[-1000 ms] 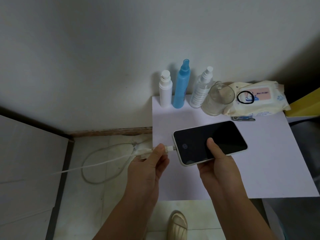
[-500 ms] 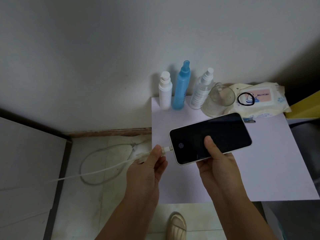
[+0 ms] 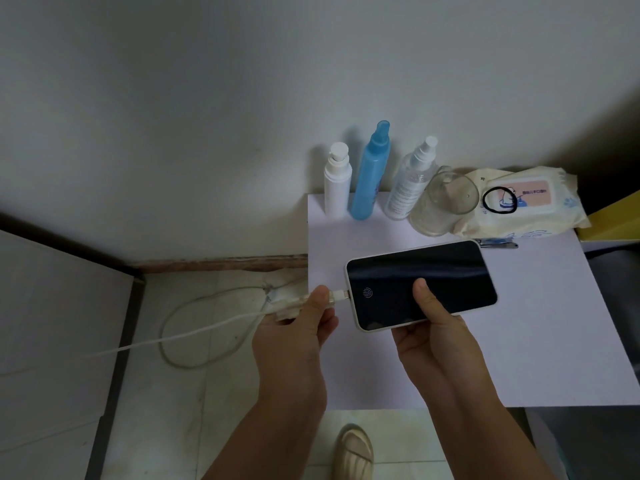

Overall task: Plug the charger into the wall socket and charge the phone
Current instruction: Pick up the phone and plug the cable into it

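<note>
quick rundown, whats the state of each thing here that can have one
phone: held in the right hand, screen dark with a fingerprint icon
charger cable: plug at the phone's port, pinched by the left hand; far end out of view
white pump bottle: upright
blue spray bottle: upright, capped
clear spray bottle: upright
glass cup: tipped against the wipes pack
wipes pack: lid shut

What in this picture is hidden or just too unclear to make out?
Head view, the only one:
- Wall socket and charger brick: outside the frame; the white cable runs off to the left.
- Whether the plug is fully seated in the phone: too small; the left hand covers its rear.
- Charging: the screen is dark.
- Right hand fingers: behind the phone.
- Wipes pack text: too small.
</note>
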The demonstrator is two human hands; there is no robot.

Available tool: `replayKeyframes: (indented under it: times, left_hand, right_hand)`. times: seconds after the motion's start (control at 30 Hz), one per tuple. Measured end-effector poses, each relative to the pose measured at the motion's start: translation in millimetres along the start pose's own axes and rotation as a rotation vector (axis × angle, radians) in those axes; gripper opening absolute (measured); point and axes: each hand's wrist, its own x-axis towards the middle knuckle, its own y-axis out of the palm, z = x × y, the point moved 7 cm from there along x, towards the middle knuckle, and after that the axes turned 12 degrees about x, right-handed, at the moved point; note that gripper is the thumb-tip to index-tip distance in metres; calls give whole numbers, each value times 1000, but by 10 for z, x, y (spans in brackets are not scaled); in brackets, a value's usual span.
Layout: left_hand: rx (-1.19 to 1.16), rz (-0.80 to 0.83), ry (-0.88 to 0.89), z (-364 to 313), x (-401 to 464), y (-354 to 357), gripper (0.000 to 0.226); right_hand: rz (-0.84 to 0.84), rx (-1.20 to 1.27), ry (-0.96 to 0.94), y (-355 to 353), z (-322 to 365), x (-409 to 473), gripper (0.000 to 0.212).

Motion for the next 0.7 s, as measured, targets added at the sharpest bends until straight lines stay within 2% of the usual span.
replayKeyframes:
  times: [0.17, 0.27, 0.7]
  left_hand:
    - [26, -4, -14, -7, -8, 0, 17]
    - [23, -15, -17, -26, 1, -1, 13]
    - [15, 13, -4, -79, -16, 64, 27]
  right_hand:
    - [-34, 43, 12, -11, -7, 24, 7]
    - [-46, 32, 17, -9, -12, 36, 6]
    - [-82, 37, 33, 19, -44, 67, 9]
